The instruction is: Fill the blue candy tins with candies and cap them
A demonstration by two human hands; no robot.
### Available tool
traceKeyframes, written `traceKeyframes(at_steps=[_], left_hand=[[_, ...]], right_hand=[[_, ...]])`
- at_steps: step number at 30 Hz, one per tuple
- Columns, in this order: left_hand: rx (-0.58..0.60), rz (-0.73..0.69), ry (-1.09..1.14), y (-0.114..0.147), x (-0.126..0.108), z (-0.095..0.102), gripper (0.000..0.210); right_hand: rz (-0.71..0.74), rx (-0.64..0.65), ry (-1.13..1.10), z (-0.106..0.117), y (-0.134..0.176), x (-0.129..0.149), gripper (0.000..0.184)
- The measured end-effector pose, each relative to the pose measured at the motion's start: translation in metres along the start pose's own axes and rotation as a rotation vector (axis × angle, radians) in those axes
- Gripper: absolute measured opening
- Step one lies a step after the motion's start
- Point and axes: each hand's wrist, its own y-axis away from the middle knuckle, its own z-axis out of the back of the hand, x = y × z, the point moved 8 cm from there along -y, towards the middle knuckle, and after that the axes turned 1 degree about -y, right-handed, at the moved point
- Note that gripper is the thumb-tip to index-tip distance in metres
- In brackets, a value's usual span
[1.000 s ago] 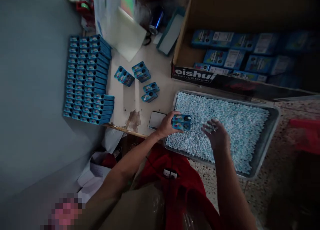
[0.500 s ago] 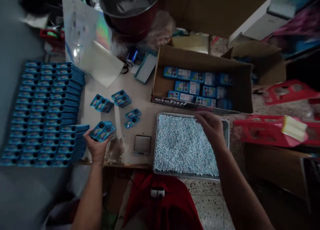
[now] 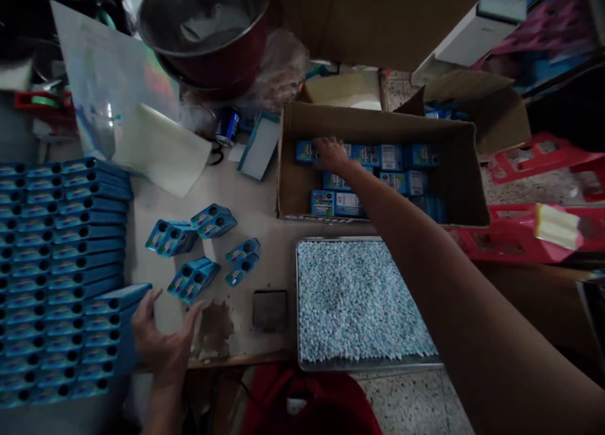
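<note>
My left hand (image 3: 163, 334) is empty, thumb and fingers spread wide, just right of the tall stack of small blue boxes (image 3: 61, 280). Beyond its fingertips a pair of blue boxes (image 3: 193, 278) with round dark holes rests on the table. More of these stand nearby: a group (image 3: 171, 238), another pair (image 3: 214, 220) and a smaller pair (image 3: 242, 260). My right hand (image 3: 332, 154) reaches into the cardboard carton (image 3: 297, 198), fingers spread over the blue boxes (image 3: 322, 203) in its back left part. Its fingertips are partly hidden and blurred.
In front of the carton lies a metal tray (image 3: 299, 353) full of pale blue pellets (image 3: 354, 302). A small flat scale (image 3: 270, 310) sits left of it. Behind are a can (image 3: 227, 127), a red pot (image 3: 222, 63) and a pale sheet (image 3: 161, 148). Red plastic racks (image 3: 501, 233) stand right.
My left hand has let go of the pair of blue boxes, now on the table. My right hand has moved from above the tray into the carton. The view has shifted.
</note>
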Motion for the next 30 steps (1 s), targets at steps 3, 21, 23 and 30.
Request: traceKeyframes(at_steps=[3,21,23,30], left_hand=[[0.063,-0.345,0.048,-0.043,-0.101,-0.013,0.022],[1.056,-0.484,0.137,-0.105,-0.294,-0.393,0.058],[0.982,-0.494,0.187,-0.116,-0.299,-0.372,0.057],[0.659,-0.421,0.617,-0.132,-0.315,-0.238,0.055]], right_hand=[[-0.01,0.034,0.125,-0.019,-0.015,0.011,0.068],[-0.355,-0.523,-0.837,0.113,0.177,-0.067,0.052],[-0.326,-0.608,-0.954,0.131,0.215,-0.058,0.05],[-0.109,-0.348,-1.11,0.148,0.294,0.004,0.071]])
